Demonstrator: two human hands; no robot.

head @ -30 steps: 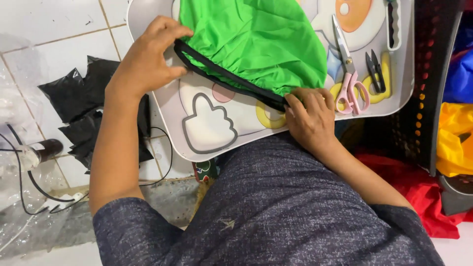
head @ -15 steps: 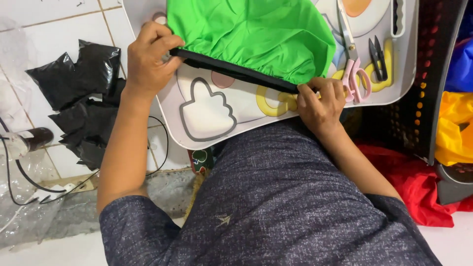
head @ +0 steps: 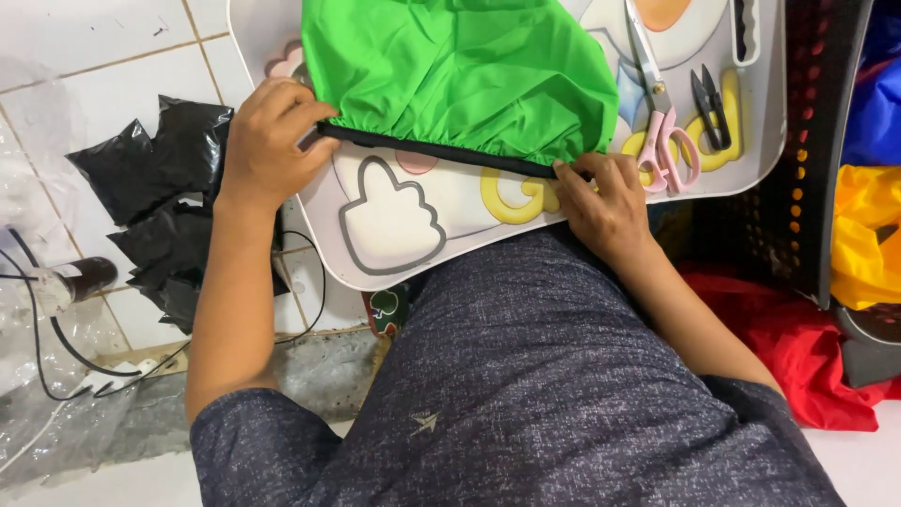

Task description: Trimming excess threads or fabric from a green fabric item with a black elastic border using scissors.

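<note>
Two hands are set at opposite ends of a black elastic band (head: pixel 441 150), which is drawn out straight and taut between them. The left hand (head: pixel 267 145) is closed around the band's left end, thumb and fingers pressed together on it, while the right hand (head: pixel 605 202) is pinched on the right end with the fingertips bunched over the trim. Held this way, the gathered edge is stretched flat and can be judged as being evened out along its length.

The band is sewn along the lower edge of a bright green fabric piece (head: pixel 460 70), which is spread over a white lap tray (head: pixel 394 230) printed with cartoon shapes. The cloth is smooth and slightly shiny, and small puckers are seen where it meets the black trim; its upper part is cut off by the frame's top edge. The tray is rested across the person's lap, just above a dark speckled shirt (head: pixel 526 376).

Pink-handled scissors (head: pixel 662 122) and small black thread snips (head: pixel 710 108) are laid on the tray just to the right of the cloth, within easy reach of the right hand but not touched. Crumpled black plastic bags (head: pixel 160 202) are left on the white tiled floor (head: pixel 84 56) beside the left forearm, and red fabric (head: pixel 807 366) and yellow fabric (head: pixel 863 249) are piled at the right.
</note>
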